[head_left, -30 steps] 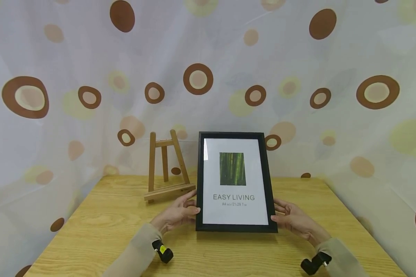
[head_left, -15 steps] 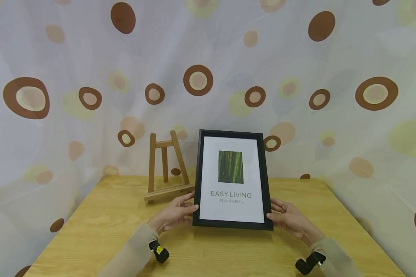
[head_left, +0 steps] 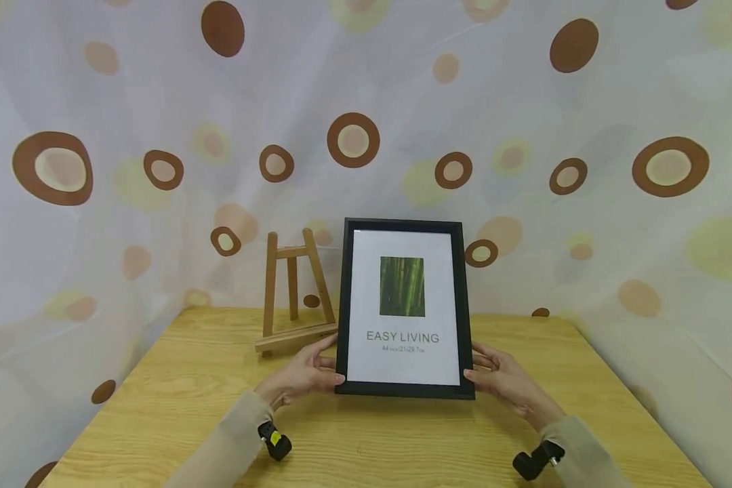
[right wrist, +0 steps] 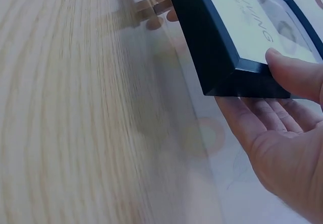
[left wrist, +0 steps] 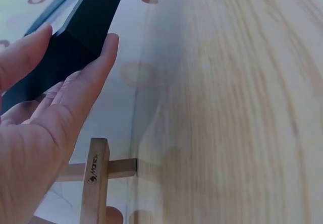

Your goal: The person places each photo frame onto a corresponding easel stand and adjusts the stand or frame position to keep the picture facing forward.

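Note:
A black picture frame with a white sheet, a green bamboo picture and the words "EASY LIVING" is held upright, tilted back a little, above the table. My left hand grips its lower left edge, thumb on the front and fingers behind. On the lower right edge my right hand holds it the same way. Both wrist views show a gap between the frame's bottom edge and the wood. Just left of the frame stands a small wooden easel, its ledge end close to my left fingers and partly hidden.
The light wooden table reaches back to a pale curtain with brown and beige dots, which also hangs along both sides. Black wrist cameras are strapped over both sleeves.
The picture frame has risen slightly and shifted left toward the easel, both hands moving with it. The easel keeps its place.

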Demonstrator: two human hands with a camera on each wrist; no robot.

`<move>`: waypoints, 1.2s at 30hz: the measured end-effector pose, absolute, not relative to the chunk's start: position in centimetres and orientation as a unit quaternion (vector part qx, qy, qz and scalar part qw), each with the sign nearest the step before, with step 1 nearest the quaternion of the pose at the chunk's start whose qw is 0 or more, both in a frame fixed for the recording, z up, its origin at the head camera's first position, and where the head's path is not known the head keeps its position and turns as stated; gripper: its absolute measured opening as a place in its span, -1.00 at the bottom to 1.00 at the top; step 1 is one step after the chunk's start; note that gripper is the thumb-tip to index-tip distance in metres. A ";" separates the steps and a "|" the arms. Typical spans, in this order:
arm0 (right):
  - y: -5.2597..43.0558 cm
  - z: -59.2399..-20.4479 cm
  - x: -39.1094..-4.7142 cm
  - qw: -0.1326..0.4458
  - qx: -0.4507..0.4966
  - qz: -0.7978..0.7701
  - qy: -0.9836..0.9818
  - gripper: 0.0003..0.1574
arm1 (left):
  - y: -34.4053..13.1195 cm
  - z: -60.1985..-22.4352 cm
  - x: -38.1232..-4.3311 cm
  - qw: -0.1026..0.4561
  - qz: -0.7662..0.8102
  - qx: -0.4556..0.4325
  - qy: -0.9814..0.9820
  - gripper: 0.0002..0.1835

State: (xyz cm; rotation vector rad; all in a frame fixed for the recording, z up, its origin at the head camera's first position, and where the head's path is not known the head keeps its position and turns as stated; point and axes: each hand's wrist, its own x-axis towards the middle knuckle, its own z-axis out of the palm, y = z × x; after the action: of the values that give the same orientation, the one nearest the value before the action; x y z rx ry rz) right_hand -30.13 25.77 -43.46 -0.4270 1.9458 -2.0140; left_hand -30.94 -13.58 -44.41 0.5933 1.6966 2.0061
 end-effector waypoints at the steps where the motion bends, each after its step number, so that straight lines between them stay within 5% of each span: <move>1: 25.7 -43.4 -30.1 0.153 -0.146 -0.700 0.682 0.00 | -13.6 -44.4 -30.9 0.221 0.726 0.213 0.615 -0.07; 36: 20.3 -42.7 -31.7 0.140 -0.157 -0.687 0.696 -0.11 | -18.2 -44.3 -31.1 0.126 0.677 0.207 0.695 -0.25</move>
State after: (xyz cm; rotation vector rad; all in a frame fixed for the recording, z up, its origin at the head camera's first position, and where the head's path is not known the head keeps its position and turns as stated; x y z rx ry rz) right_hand -31.68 20.27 -42.70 -0.4550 2.0097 -1.9844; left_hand -31.08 -18.21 -44.34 0.6024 2.0226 1.9720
